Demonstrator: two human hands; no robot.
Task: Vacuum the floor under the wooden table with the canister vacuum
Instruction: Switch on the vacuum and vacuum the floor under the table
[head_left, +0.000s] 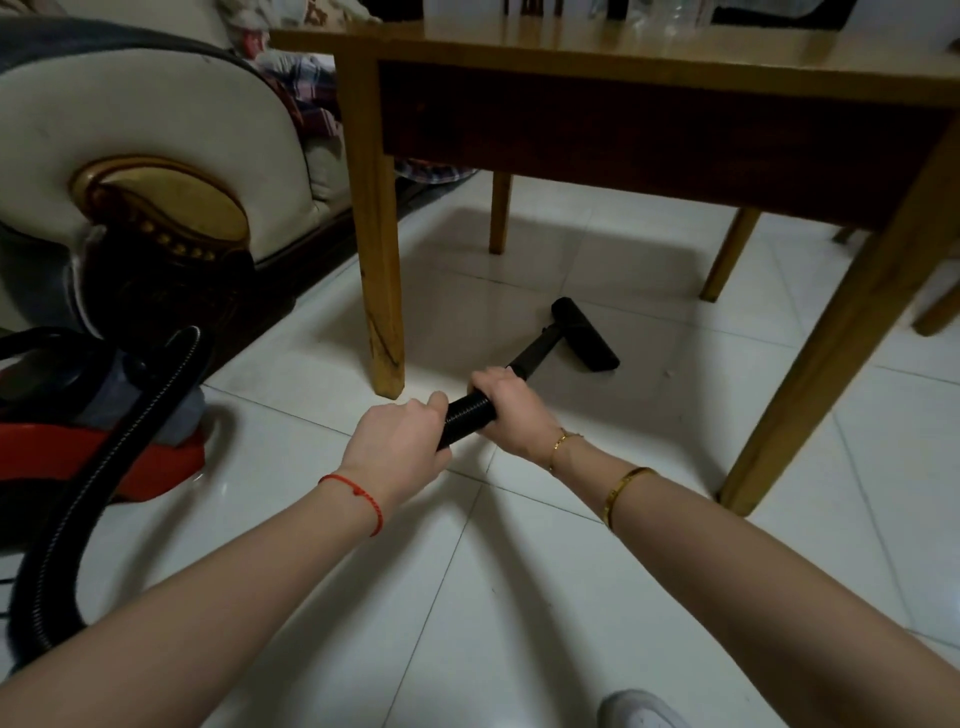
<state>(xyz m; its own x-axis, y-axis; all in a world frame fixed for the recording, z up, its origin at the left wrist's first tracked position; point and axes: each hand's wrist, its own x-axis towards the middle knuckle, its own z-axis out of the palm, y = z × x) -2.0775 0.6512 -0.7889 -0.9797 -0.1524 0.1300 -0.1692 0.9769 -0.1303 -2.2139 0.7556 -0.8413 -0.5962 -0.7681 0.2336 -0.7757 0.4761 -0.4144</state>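
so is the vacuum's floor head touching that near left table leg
Apart. The head view shows the floor head lying under the table, with a clear stretch of bare white tile between it and the near left table leg.

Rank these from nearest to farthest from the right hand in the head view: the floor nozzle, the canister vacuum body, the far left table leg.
From the right hand, gripping the wand:
1. Floor nozzle: just ahead, on the tiles under the table.
2. Far left table leg: beyond the nozzle, at the back.
3. Canister vacuum body: far off to the left, beside the sofa.
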